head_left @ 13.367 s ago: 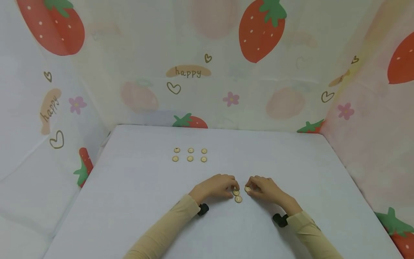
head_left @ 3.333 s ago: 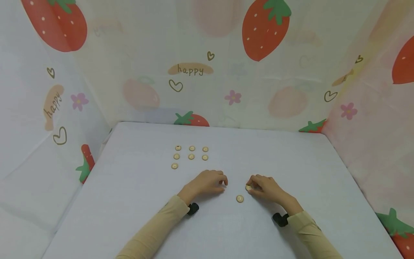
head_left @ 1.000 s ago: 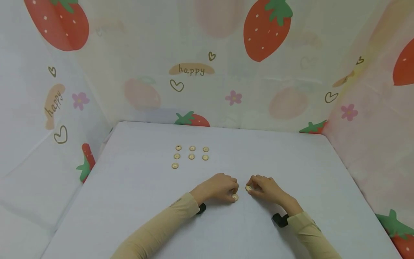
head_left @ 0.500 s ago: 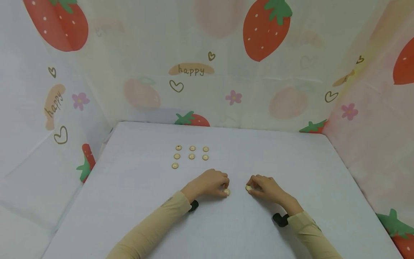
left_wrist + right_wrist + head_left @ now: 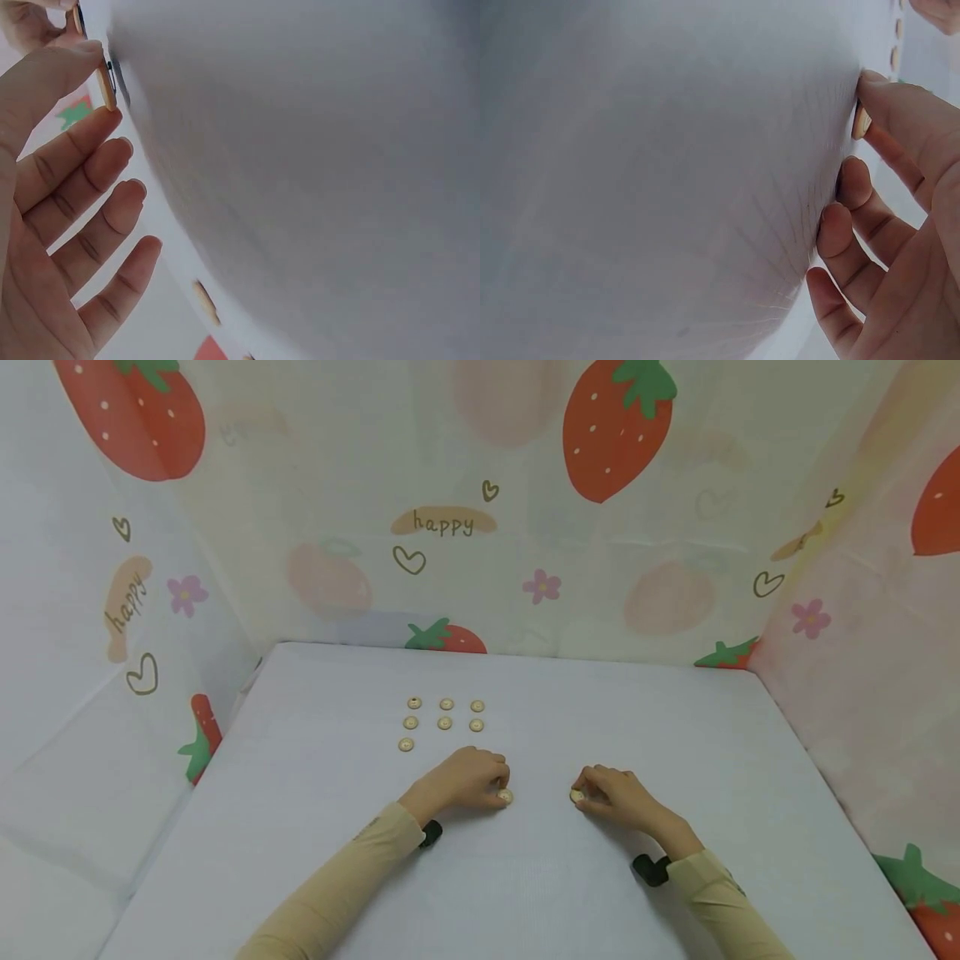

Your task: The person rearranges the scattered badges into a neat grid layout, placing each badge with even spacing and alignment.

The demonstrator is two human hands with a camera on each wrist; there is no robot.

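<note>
My left hand [image 5: 467, 779] pinches a round, pale wooden button [image 5: 506, 797] between thumb and index finger. In the left wrist view that button [image 5: 107, 84] is seen edge-on with a small dark part on its underside, its shadow close beside it; the other fingers are spread loosely. To the right, my right hand [image 5: 618, 797] holds another wooden button [image 5: 577, 796] by the edge. The right wrist view has this button [image 5: 862, 121] between thumb and index finger, close to the white cloth, the remaining fingertips resting there.
Beyond the left hand, several like buttons [image 5: 445, 723] lie in two rows of three, with a single button [image 5: 406, 744] starting a row nearer me. White cloth covers the table [image 5: 675, 718]. Strawberry-print curtains [image 5: 517, 543] stand behind and at both sides.
The seventh button joined the grid between the oldest frame and 3.3 s ago. Since then, my left hand has gripped the last loose button and carried it leftward. The right hand has stayed put.
</note>
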